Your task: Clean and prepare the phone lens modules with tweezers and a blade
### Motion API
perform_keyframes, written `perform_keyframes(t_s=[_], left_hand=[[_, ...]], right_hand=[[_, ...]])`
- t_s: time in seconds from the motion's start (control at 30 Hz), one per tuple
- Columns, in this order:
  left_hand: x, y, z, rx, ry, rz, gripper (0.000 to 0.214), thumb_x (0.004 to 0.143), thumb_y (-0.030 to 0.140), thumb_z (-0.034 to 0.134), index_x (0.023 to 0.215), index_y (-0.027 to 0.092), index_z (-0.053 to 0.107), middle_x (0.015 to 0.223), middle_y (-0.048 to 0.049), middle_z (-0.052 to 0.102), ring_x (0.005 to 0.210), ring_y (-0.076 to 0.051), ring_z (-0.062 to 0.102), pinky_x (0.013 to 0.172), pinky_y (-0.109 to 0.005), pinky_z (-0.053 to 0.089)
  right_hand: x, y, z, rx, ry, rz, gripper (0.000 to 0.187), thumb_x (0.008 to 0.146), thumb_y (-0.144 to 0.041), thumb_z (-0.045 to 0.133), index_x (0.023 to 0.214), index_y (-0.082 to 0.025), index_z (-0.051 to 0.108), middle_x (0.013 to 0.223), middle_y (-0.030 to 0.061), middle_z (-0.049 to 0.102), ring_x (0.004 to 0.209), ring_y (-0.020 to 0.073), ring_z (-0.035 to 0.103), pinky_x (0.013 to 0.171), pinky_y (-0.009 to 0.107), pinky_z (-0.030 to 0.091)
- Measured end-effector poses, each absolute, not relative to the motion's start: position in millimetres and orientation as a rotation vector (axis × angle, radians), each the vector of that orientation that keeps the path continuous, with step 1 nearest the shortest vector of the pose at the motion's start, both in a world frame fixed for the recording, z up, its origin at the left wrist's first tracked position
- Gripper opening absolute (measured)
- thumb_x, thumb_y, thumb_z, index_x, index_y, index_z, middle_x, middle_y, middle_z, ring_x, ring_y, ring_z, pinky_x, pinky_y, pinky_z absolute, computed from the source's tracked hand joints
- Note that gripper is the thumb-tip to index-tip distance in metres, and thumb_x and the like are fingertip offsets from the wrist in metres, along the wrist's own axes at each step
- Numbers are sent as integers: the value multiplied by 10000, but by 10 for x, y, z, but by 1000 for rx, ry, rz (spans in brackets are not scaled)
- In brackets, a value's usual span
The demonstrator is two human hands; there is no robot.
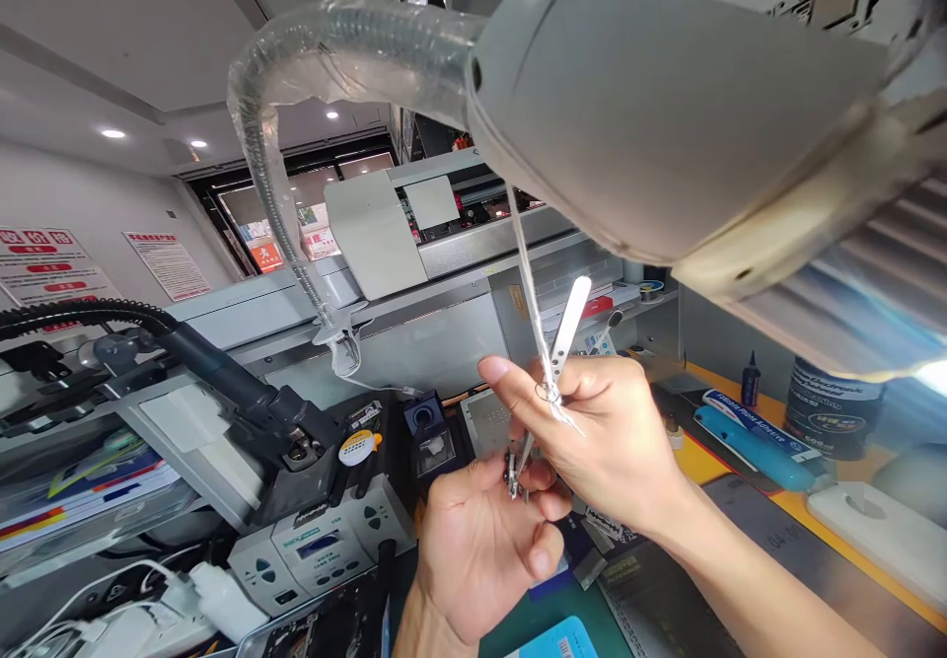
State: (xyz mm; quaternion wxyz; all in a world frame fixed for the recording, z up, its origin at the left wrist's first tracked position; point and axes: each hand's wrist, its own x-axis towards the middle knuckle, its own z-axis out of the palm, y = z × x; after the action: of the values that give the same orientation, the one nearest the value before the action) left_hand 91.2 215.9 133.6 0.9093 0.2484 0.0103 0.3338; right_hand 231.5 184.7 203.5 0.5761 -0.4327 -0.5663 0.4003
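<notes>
My right hand (603,426) reaches in from the right, closed round a pair of silver tweezers (571,321). The blunt end of the tweezers points up, and their tips point down at a small dark and metallic part (512,475). That part is pinched between the thumb and fingers of my left hand (484,545), whose palm is turned up just below the right hand. Its exact kind is too small to make out. A thin pale cord (527,273) hangs from the lamp, its frayed end in front of my right hand.
A large grey lamp head (651,115) hangs close overhead on a plastic-wrapped gooseneck (255,135). A grey control station (322,545) and a black jointed arm (229,367) stand at left. An adhesive tube (762,426) and a dark can (833,406) are at right. A blue packet (554,638) lies below.
</notes>
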Motion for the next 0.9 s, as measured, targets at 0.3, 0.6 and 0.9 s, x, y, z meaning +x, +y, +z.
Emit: perform_keyframes(t_s=[0.3, 0.6, 0.9], left_hand=[[873, 2169, 1369, 573, -16, 663, 168, 913, 134, 689, 1016, 41, 783, 934, -104, 797, 742, -198, 791, 668, -284, 662], [898, 2132, 1411, 525, 55, 724, 127, 852, 140, 766, 953, 66, 782, 874, -83, 764, 753, -156, 728, 714, -250, 594], [889, 2128, 1375, 463, 44, 687, 130, 849, 136, 771, 972, 95, 778, 883, -91, 742, 727, -140, 675, 688, -232, 516]], right_hand=[[2311, 1883, 2016, -952, -1376, 855, 562, 822, -593, 758, 570, -229, 413, 467, -42, 589, 407, 140, 617, 358, 214, 437], [2312, 1854, 2079, -1075, -1446, 726, 579, 882, -657, 655, 537, -207, 534, 436, -6, 611, 401, 140, 608, 393, 218, 457], [2322, 1873, 2022, -1013, -1365, 811, 522, 814, -599, 760, 581, -220, 486, 416, -37, 579, 378, 154, 606, 350, 221, 431]])
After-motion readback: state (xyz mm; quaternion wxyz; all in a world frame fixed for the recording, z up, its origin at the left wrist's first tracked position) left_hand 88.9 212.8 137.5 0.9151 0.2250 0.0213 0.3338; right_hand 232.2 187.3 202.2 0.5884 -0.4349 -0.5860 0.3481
